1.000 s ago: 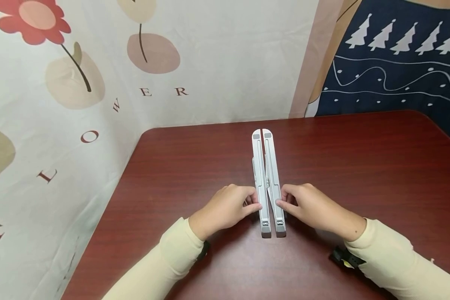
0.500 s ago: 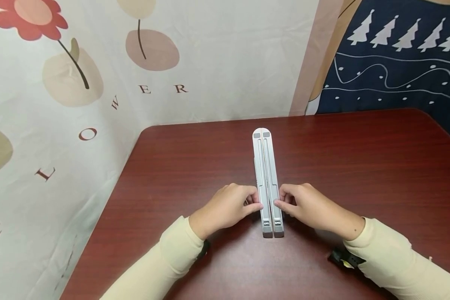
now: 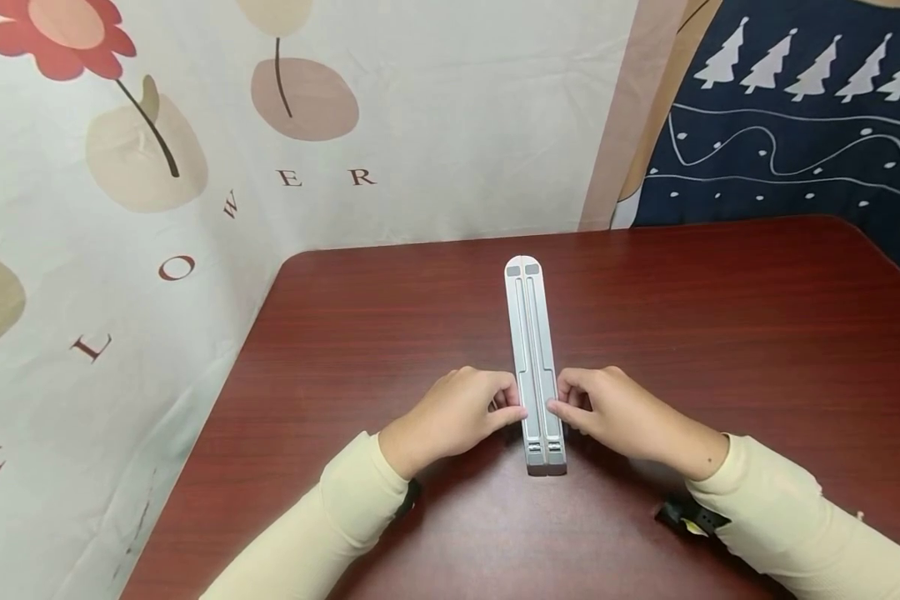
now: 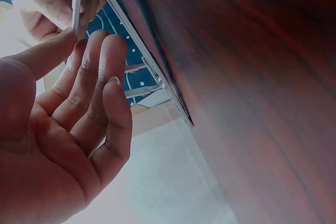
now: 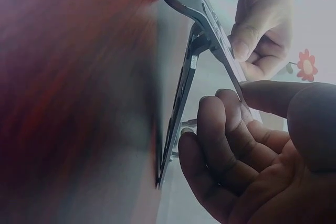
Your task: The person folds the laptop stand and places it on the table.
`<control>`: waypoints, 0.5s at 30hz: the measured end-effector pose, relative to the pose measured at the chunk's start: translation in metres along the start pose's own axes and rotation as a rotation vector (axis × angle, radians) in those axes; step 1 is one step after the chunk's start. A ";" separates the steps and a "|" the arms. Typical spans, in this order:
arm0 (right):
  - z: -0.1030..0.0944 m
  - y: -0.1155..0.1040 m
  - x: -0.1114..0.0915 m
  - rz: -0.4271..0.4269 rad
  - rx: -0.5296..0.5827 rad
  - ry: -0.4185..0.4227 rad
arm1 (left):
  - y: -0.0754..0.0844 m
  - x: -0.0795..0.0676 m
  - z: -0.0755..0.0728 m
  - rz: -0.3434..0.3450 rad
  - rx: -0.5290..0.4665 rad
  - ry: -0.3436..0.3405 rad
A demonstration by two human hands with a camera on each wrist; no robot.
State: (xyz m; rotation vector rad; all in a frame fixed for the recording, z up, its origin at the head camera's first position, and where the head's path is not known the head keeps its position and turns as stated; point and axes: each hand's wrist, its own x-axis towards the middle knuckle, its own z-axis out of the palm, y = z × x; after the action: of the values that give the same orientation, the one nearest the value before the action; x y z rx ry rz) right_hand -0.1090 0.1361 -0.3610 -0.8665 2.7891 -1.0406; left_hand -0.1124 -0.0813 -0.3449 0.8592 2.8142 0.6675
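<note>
Stand (image 3: 534,362), silver, folding, sits betw. our L hand (image 3: 457,410) and R hand (image 3: 617,408), on table (image 3: 390,317) below grip. We pinch L bar (image 3: 521,333) w/ L hand, R bar (image 3: 540,333) w/ R hand: narrow thumb-finger gaps, thumbs on top, other fingers curled. Bars touch, side by side; longer section extends beyond grip, shorter, grey-capped end toward us.

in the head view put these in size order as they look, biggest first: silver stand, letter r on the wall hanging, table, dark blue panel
1. table
2. dark blue panel
3. silver stand
4. letter R
</note>
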 end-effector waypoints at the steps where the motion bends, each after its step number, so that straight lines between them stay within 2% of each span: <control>1: 0.000 0.000 0.000 -0.002 0.000 -0.001 | 0.000 0.000 0.000 0.002 0.001 0.003; 10: -0.006 0.005 0.002 0.010 0.021 -0.044 | -0.001 0.000 0.001 0.012 0.002 0.001; 15: -0.011 0.005 0.002 0.022 0.010 -0.025 | 0.001 0.000 0.000 0.014 0.009 -0.002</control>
State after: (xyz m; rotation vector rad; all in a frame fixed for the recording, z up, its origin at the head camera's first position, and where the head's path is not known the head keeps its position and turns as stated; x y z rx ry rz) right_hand -0.1156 0.1447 -0.3556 -0.8391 2.7643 -1.0326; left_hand -0.1117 -0.0805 -0.3449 0.8814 2.8143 0.6568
